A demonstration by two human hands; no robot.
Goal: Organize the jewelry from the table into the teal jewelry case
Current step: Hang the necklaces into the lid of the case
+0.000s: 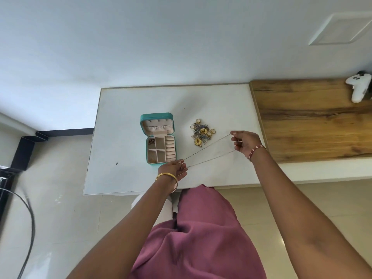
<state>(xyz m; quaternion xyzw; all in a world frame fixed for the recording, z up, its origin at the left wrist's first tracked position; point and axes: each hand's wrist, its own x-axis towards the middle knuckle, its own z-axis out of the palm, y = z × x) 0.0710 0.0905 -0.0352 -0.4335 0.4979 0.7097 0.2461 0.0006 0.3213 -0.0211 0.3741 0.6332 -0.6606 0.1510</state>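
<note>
The teal jewelry case (143, 125) stands open on the white table (120, 109), lid raised, with pink compartments and ring rolls inside. A thin silver chain necklace (209, 147) is stretched in two strands above the table between my hands. My left hand (173, 168) pinches its pendant end just in front of the case. My right hand (244, 142) pinches the other end, to the right of a pile of gold rings and earrings (202, 132) that lies beside the case.
A wooden counter (312, 121) adjoins the table on the right, with a white game controller (359, 86) at its far end. A wall stands behind the table. Black cables (30, 218) hang at the left over the tiled floor.
</note>
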